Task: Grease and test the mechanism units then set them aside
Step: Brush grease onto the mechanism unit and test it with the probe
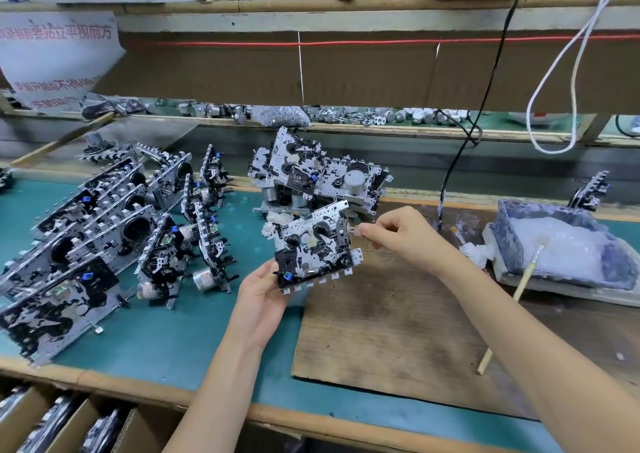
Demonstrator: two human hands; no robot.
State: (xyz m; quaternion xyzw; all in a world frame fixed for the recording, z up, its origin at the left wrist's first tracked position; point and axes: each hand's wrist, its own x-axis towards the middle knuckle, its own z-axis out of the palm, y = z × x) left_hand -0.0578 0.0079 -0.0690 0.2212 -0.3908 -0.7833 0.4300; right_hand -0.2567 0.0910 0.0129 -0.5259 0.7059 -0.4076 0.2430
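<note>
Holds the mechanism unit (315,248) in the left grip (263,300), curled round its lower left corner from beneath, with the faceplate tilted up toward the camera. Pinches narrow with the right grip (398,234), thumb and forefinger closed on a small pale part (355,229) at the unit's right edge; cannot tell what that part is.

Reads as the testing half of the step: working the mechanism by hand, with the brush (518,291) out of both grips and propped against the grease tub (509,241) at right of frame.

To do it well:
- Brace the left grip at the corner only, clear of the black reels and levers, so nothing under test is blocked.
- Work the pinched part lightly and feel for binding rather than forcing it.
- Stay off the pale dabs near the reels, which look like grease.

Sits mid-frame between the two grips, lifted off the table (173,331) above the far left corner of the wooden board (381,331). Has the left grip at its lower left and the right grip at its right edge.

Further out, toward upper centre, lies a heap of units (311,175); at left of frame stand rows of units (86,227) on the green table. Cannot tell which group takes the finished ones.
</note>
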